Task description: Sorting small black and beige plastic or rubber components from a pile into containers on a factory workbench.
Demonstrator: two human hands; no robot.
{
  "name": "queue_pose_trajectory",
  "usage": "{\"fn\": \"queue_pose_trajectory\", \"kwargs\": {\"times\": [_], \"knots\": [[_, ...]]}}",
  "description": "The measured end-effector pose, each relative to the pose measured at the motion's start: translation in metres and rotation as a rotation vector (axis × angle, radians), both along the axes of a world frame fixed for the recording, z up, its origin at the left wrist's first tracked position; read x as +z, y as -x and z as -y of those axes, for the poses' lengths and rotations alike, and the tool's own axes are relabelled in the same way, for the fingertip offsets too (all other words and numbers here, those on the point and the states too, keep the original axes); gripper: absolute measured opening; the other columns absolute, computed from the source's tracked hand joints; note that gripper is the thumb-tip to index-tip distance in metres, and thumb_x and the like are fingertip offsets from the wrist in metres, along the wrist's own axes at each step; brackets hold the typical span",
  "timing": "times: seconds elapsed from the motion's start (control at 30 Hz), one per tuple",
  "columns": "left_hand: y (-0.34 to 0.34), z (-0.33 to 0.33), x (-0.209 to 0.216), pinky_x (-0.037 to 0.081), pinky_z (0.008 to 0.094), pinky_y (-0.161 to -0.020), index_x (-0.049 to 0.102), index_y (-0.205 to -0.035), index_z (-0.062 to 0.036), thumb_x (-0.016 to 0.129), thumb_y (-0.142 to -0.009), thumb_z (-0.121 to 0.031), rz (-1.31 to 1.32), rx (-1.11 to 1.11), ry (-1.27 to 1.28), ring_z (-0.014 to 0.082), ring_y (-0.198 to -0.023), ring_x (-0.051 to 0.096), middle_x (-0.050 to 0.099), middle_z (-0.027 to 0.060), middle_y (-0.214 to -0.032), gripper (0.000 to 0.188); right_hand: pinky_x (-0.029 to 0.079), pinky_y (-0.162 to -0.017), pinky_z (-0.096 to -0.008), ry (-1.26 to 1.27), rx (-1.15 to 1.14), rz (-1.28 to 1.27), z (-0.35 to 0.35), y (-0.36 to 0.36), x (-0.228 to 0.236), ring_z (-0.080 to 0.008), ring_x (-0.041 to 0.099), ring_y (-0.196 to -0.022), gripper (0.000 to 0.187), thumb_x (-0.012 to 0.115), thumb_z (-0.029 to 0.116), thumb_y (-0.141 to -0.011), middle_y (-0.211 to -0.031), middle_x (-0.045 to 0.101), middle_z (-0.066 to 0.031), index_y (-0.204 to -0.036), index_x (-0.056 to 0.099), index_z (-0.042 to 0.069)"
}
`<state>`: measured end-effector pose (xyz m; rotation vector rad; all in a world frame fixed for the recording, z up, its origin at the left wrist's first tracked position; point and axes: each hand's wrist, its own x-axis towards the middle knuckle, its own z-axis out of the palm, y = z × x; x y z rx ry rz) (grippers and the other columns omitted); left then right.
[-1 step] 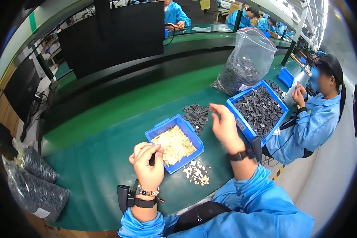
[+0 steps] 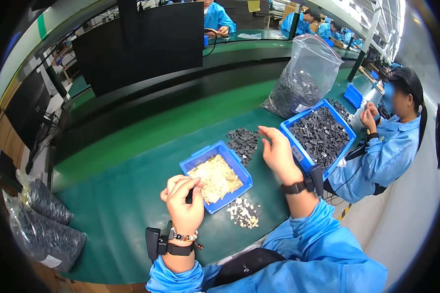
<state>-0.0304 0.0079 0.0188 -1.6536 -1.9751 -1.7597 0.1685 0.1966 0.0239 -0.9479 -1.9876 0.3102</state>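
Observation:
My left hand [image 2: 185, 200] is closed in a pinch at the near left edge of a blue bin [image 2: 246, 184]. What its fingertips hold, if anything, is too small to make out. Inside that bin lies a heap of thin, pale yellow pieces [image 2: 215, 178]. My right hand [image 2: 278, 151] is pinched closed beside a loose pile of small black pieces [image 2: 242, 144], and a small black piece [image 2: 258, 128] shows at its fingertips. Close to the near corner of the bin, small white and tan bits [image 2: 243, 213] are scattered on the green mat [image 2: 127, 195].
To the right stands a larger blue bin [image 2: 302, 155] full of black pieces, with a clear zip bag [image 2: 303, 83] of them behind it. Two filled bags [image 2: 46, 239] rest at the left edge. A co-worker [image 2: 393, 136] sits at the right; a black panel [image 2: 139, 49] rises at the back.

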Motion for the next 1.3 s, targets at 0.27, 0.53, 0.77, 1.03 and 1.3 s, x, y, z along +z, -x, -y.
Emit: {"fn": "queue_pose_trajectory", "kwargs": {"times": [0.27,0.53,0.77,1.03,1.3], "knots": [[0.003,0.002,-0.004,0.037,0.0349,-0.089,0.072,-0.089,-0.0078,0.064,-0.074,0.001,-0.029,0.016,0.046,0.0193,-0.099,0.060,0.073,-0.0012,-0.082,0.019,0.050,-0.086,-0.0410,-0.006,0.056,0.247,-0.021,-0.001,-0.014,-0.0327,0.063,-0.096,0.040,0.061,-0.009,-0.076,-0.096,0.067,-0.0128,-0.114,0.064,0.003],[0.001,0.002,-0.001,0.038,0.0353,-0.088,0.072,-0.087,-0.0077,0.064,-0.073,0.001,-0.034,0.020,0.052,0.0193,-0.098,0.061,0.073,-0.0012,-0.081,0.018,0.049,-0.087,-0.0398,-0.015,0.026,0.227,-0.012,-0.002,-0.021,-0.0318,0.061,-0.099,0.044,0.064,-0.008,-0.075,-0.101,0.065,-0.0120,-0.117,0.061,0.004],[0.003,0.002,-0.004,0.040,0.0356,-0.086,0.072,-0.087,-0.0070,0.064,-0.073,0.001,-0.044,0.013,0.041,0.0201,-0.096,0.061,0.073,-0.0003,-0.081,0.018,0.049,-0.086,-0.0399,-0.020,0.061,0.206,-0.017,0.001,-0.029,-0.0319,0.061,-0.097,0.046,0.064,-0.009,-0.074,-0.096,0.064,-0.0122,-0.118,0.059,0.003],[0.003,0.000,-0.004,0.044,0.0354,-0.085,0.072,-0.086,-0.0053,0.064,-0.073,0.003,-0.048,0.008,0.023,0.0219,-0.094,0.061,0.073,0.0017,-0.079,0.017,0.051,-0.079,-0.0393,0.117,0.021,0.109,-0.017,-0.002,-0.037,-0.0315,0.063,-0.089,0.044,0.064,-0.009,-0.075,-0.094,0.062,-0.0129,-0.116,0.061,0.003],[0.002,-0.002,-0.003,0.047,0.0352,-0.085,0.072,-0.086,-0.0049,0.063,-0.073,0.004,-0.026,-0.003,0.015,0.0220,-0.094,0.062,0.073,0.0028,-0.079,0.018,0.052,-0.076,-0.0365,0.062,0.036,0.089,-0.022,-0.006,-0.041,-0.0284,0.064,-0.086,0.037,0.067,-0.006,-0.076,-0.091,0.064,-0.0115,-0.112,0.064,0.004]]}}
